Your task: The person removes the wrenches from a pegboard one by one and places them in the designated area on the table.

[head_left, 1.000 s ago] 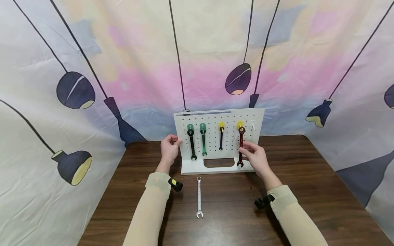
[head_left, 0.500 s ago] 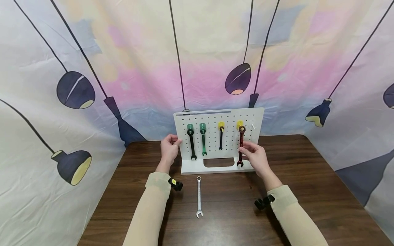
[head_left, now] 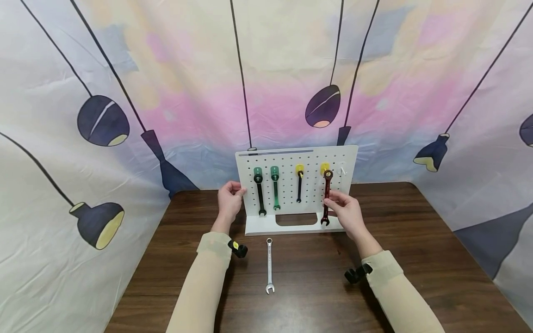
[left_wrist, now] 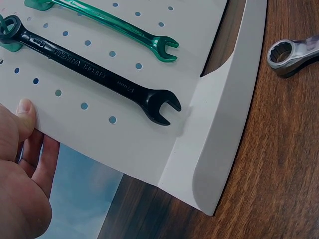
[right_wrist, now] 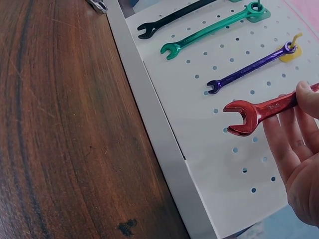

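My right hand (head_left: 347, 215) pinches a red combination wrench (head_left: 326, 190) upright, thumb in front and fingers behind its shank. Its ring end overlaps a yellow hook (head_left: 325, 167) at the right of a white pegboard (head_left: 287, 185); whether the ring is on the hook I cannot tell. The wrench's open end (right_wrist: 244, 117) points down in front of the board. My left hand (head_left: 229, 203) grips the board's left edge, its thumb (left_wrist: 26, 113) on the front face and fingers behind. Beside it hangs a black wrench (left_wrist: 89, 68), then a green wrench (left_wrist: 124, 29).
A small purple wrench (right_wrist: 249, 69) hangs from another yellow hook, left of the red one. A clear hook (head_left: 342, 170) is at the board's far right. One silver wrench (head_left: 269, 266) lies on the wooden table (head_left: 308, 286) in front. A printed curtain (head_left: 187, 92) hangs behind.
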`<state>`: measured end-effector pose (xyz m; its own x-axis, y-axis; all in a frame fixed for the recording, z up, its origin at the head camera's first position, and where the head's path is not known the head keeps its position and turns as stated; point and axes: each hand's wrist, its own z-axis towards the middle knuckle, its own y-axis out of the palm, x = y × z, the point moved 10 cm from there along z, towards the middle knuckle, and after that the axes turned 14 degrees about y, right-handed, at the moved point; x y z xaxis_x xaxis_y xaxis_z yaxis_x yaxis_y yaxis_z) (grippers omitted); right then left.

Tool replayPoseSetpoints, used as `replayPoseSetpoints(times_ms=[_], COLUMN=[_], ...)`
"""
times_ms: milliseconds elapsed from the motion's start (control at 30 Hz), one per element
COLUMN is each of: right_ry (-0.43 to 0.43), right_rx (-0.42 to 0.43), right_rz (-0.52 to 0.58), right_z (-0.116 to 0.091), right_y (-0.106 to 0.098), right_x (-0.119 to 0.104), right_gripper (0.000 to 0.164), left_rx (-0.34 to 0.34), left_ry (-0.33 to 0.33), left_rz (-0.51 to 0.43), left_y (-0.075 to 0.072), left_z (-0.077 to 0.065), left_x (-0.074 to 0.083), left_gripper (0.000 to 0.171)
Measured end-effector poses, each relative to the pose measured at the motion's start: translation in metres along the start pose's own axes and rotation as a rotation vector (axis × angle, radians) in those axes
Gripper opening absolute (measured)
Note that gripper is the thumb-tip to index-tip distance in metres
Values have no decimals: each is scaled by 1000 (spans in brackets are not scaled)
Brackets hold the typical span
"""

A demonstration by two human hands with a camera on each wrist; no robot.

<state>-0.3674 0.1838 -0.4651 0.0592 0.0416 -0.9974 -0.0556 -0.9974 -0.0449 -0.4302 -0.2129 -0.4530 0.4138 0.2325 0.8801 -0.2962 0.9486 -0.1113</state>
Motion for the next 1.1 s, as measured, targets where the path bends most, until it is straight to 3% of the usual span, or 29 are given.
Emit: replayPoseSetpoints(times_ms=[533, 1100], right_ry=[48, 158], right_rx=[-25, -163], right_rz=[37, 95], right_z=[-9, -29], right_y=[8, 30], right_x=[4, 32], right_gripper=[37, 39], left_rx=[-7, -4], left_ry=[-8, 10], left_rz=[6, 12], left_y=[1, 0], left_z=[1, 0], left_x=[3, 1], left_gripper=[9, 10])
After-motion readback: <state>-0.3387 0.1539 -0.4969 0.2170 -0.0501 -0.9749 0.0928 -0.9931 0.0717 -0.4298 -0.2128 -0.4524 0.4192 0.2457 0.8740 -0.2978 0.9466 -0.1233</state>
